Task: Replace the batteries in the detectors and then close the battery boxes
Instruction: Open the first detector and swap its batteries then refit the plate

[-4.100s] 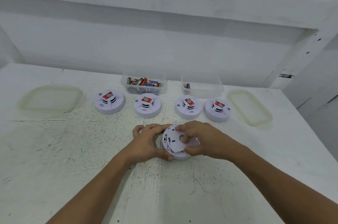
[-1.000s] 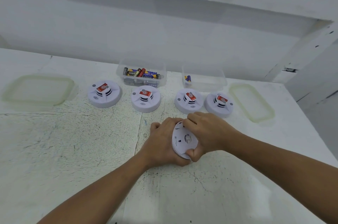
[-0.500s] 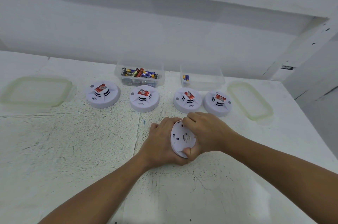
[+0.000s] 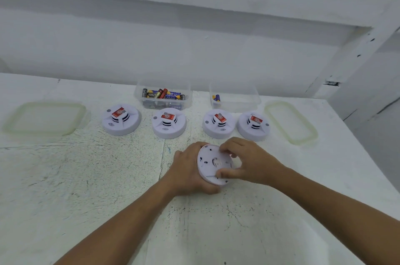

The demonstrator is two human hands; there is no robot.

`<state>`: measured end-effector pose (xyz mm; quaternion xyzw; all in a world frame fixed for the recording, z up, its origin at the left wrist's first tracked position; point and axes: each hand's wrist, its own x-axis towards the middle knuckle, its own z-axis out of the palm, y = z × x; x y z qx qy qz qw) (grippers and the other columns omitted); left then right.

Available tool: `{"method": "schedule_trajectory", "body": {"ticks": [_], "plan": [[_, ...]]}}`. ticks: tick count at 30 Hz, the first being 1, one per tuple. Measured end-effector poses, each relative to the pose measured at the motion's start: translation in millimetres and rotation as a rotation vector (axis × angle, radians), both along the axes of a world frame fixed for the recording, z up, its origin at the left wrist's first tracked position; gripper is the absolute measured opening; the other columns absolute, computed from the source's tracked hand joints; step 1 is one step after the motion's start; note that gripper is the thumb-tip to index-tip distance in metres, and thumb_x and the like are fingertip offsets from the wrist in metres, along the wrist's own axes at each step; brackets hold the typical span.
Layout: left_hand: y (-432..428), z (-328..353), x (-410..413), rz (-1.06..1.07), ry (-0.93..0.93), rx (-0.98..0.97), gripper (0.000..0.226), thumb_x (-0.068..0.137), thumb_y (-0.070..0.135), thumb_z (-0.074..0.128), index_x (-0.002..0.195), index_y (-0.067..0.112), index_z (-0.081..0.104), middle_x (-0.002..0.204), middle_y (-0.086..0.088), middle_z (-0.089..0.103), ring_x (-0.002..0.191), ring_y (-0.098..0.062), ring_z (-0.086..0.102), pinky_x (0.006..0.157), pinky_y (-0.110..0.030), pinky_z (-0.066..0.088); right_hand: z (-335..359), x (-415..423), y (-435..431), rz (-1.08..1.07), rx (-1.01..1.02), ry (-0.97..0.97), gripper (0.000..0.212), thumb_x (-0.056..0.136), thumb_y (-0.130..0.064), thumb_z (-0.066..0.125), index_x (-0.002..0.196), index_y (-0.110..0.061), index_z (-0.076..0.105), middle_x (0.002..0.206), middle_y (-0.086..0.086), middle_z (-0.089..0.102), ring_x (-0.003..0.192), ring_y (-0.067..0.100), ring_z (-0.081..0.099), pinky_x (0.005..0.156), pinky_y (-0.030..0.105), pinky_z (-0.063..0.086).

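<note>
A white round detector [image 4: 208, 164] is tilted on edge, its back plate facing me, just above the table. My left hand [image 4: 188, 172] grips its body from behind and below. My right hand [image 4: 249, 160] pinches the back cover at its top and bottom rim with fingers and thumb. Several more detectors with red labels stand in a row behind: [image 4: 121, 118], [image 4: 169, 123], [image 4: 219, 124], [image 4: 253, 125]. A clear box [image 4: 139, 97] holds several batteries. A second clear box [image 4: 249, 100] holds a few batteries [image 4: 216, 98] in its left corner.
Two translucent lids lie on the white table, one lid [image 4: 43, 118] at the far left and another lid [image 4: 291, 121] at the right. The wall runs close behind the boxes. The table edge [image 4: 368, 156] falls away on the right.
The right hand has opened out from covering the back plate and now pinches its rim, so more of the plate shows. The left hand keeps its hold.
</note>
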<state>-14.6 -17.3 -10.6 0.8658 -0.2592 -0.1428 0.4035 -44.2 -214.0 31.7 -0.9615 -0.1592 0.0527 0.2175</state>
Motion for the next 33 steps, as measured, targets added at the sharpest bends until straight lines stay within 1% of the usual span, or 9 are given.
{"method": "schedule_trajectory", "body": {"ticks": [4,9,13,16,21,23,26,30,33], "plan": [[2.6,13.6,3.6,-0.017,0.085,0.024,0.081,0.040,0.062,0.073,0.114,0.040,0.045,0.110,0.020,0.051,0.101,0.000,0.049,0.097,-0.036,0.038,-8.7,-17.3,-6.2,-0.094,0.258,0.036,0.042,0.080,-0.039,0.061,0.116,-0.016,0.063,0.114,-0.011,0.062,0.103,0.001,0.058,0.088,0.023,0.051],[2.4,23.3,0.3,0.028,0.180,-0.051,0.038,0.046,0.065,0.067,0.078,0.047,0.057,0.087,0.020,0.065,0.085,0.001,0.060,0.087,-0.035,0.049,-20.3,-38.0,-4.5,-0.170,0.556,0.156,0.051,0.068,-0.014,0.063,0.119,-0.022,0.062,0.125,-0.007,0.058,0.117,0.002,0.054,0.093,0.018,0.049],[1.6,10.0,9.5,0.118,0.378,-0.128,0.069,0.060,0.093,0.038,0.074,0.032,0.069,0.074,0.008,0.069,0.074,-0.016,0.060,0.075,-0.039,0.049,-22.9,-38.7,2.8,-0.246,0.649,0.043,0.040,0.079,-0.023,0.076,0.117,-0.022,0.063,0.112,-0.009,0.066,0.104,0.007,0.062,0.086,0.023,0.053],[4.1,0.6,16.2,0.143,0.546,-0.173,0.101,0.063,0.098,0.024,0.098,0.015,0.070,0.091,-0.012,0.071,0.082,-0.028,0.061,0.082,-0.044,0.047,-21.5,-36.8,9.6,-0.315,0.788,0.046,0.029,0.086,-0.036,0.067,0.110,-0.021,0.065,0.100,-0.004,0.070,0.091,0.015,0.067,0.077,0.033,0.057],[2.6,-0.4,4.0,0.167,0.452,-0.475,0.068,0.083,0.069,0.038,0.101,0.010,0.066,0.098,-0.012,0.068,0.086,-0.028,0.060,0.082,-0.051,0.046,-19.5,-28.2,16.8,-0.408,1.193,0.219,0.031,0.090,-0.028,0.053,0.113,-0.010,0.063,0.104,0.012,0.070,0.092,0.028,0.068,0.072,0.040,0.058],[2.5,1.0,-2.6,0.220,0.424,-0.618,0.047,0.086,0.049,0.048,0.093,0.006,0.065,0.088,-0.016,0.063,0.078,-0.024,0.056,0.074,-0.046,0.042,-21.5,-24.1,20.4,-0.432,1.280,0.265,0.034,0.090,-0.028,0.052,0.117,-0.010,0.060,0.107,0.014,0.069,0.093,0.028,0.067,0.073,0.040,0.057],[3.6,-0.4,-8.3,0.296,0.412,-0.676,0.029,0.082,0.022,0.052,0.100,0.005,0.067,0.095,-0.019,0.068,0.080,-0.031,0.060,0.074,-0.045,0.048,-28.0,-19.0,27.2,-0.458,1.315,0.283,0.036,0.089,-0.029,0.053,0.119,-0.011,0.059,0.109,0.014,0.070,0.096,0.033,0.067,0.076,0.045,0.056],[7.3,-7.4,-9.4,0.343,0.372,-0.644,0.025,0.076,0.019,0.062,0.100,0.013,0.067,0.096,-0.024,0.066,0.090,-0.043,0.062,0.080,-0.054,0.054,-32.1,-16.5,30.6,-0.466,1.304,0.294,0.037,0.089,-0.029,0.053,0.120,-0.011,0.059,0.109,0.014,0.070,0.097,0.035,0.068,0.077,0.046,0.057],[8.8,-10.9,-8.2,0.345,0.338,-0.595,0.026,0.070,0.030,0.069,0.095,0.023,0.068,0.091,-0.022,0.067,0.080,-0.036,0.064,0.077,-0.058,0.052,-33.7,-18.1,29.7,-0.470,1.300,0.299,0.038,0.088,-0.030,0.054,0.119,-0.011,0.060,0.108,0.012,0.071,0.096,0.033,0.068,0.075,0.043,0.058]]}}
